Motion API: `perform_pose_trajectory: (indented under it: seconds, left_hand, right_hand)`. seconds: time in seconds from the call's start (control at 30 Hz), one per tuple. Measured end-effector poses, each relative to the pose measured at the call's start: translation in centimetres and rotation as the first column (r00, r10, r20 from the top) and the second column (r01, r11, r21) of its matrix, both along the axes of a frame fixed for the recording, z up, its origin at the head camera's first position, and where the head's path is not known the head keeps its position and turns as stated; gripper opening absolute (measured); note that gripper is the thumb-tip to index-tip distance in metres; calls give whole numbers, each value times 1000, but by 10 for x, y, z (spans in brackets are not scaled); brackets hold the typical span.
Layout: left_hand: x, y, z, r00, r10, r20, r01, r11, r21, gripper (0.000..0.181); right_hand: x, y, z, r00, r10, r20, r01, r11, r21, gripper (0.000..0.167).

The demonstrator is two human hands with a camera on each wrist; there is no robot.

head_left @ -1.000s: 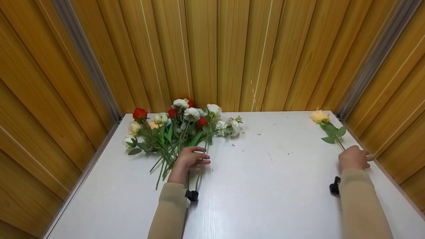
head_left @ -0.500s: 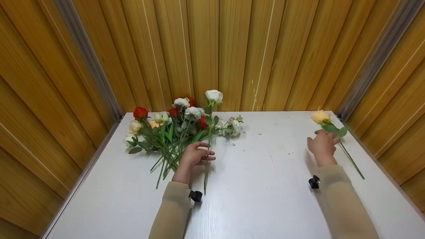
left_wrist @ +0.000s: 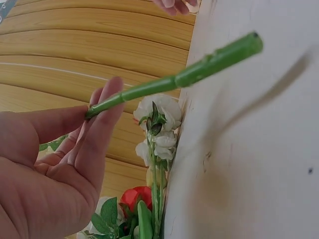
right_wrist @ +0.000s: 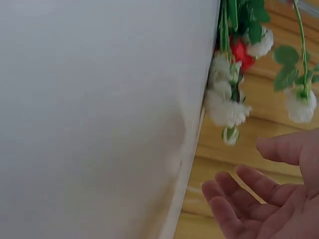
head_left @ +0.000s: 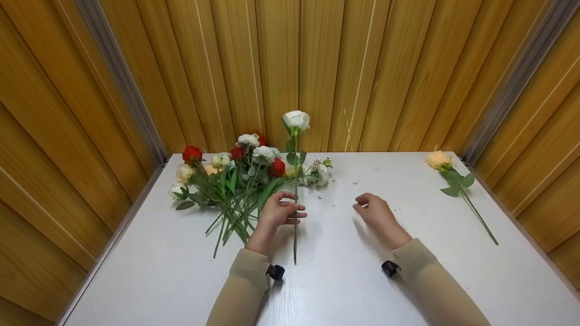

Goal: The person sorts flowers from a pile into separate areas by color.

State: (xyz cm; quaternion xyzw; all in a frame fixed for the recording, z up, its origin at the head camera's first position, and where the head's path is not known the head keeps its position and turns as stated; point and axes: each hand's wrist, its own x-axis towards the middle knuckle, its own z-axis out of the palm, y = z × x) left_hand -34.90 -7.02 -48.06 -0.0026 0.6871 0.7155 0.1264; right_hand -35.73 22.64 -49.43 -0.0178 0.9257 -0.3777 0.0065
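My left hand [head_left: 280,212] pinches the green stem of a white rose [head_left: 297,120] between thumb and fingers. The rose stands nearly upright, its bloom against the wooden wall; in the left wrist view the stem's cut end [left_wrist: 244,47] hangs above the table. To the right, my right hand [head_left: 376,213] is over the table, fingers loosely bent and holding nothing; the right wrist view shows thumb and fingers apart. A peach rose [head_left: 438,160] with green leaves lies alone at the table's right side. Left of my left hand lies a pile of flowers [head_left: 235,181] in red, white and cream.
The white table [head_left: 335,280] carries small dark specks near its middle. Wood-panelled walls [head_left: 317,68] enclose it at the back and both sides. A small white flower sprig [head_left: 322,173] lies at the pile's right end.
My left hand has lifted the white rose from the pile, moving it rightward and more upright. My right hand has let go of the peach rose and moved left toward the middle.
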Motion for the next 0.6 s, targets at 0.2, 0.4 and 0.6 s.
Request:
perform_pose_trajectory:
  seconds: [0.2, 0.4, 0.6]
  left_hand:
    - [5, 14, -1, 998, -49, -40, 50, 999, 19, 22]
    - [11, 27, 0, 994, -72, -87, 78, 995, 60, 21]
    - [14, 34, -4, 988, -57, -146, 66, 996, 57, 19]
  right_hand:
    - [25, -44, -6, 965, 255, 55, -234, 940, -250, 35]
    - [48, -67, -11, 890, 438, 128, -325, 805, -496, 44]
    - [55, -77, -19, 881, 464, 93, -301, 701, -646, 47]
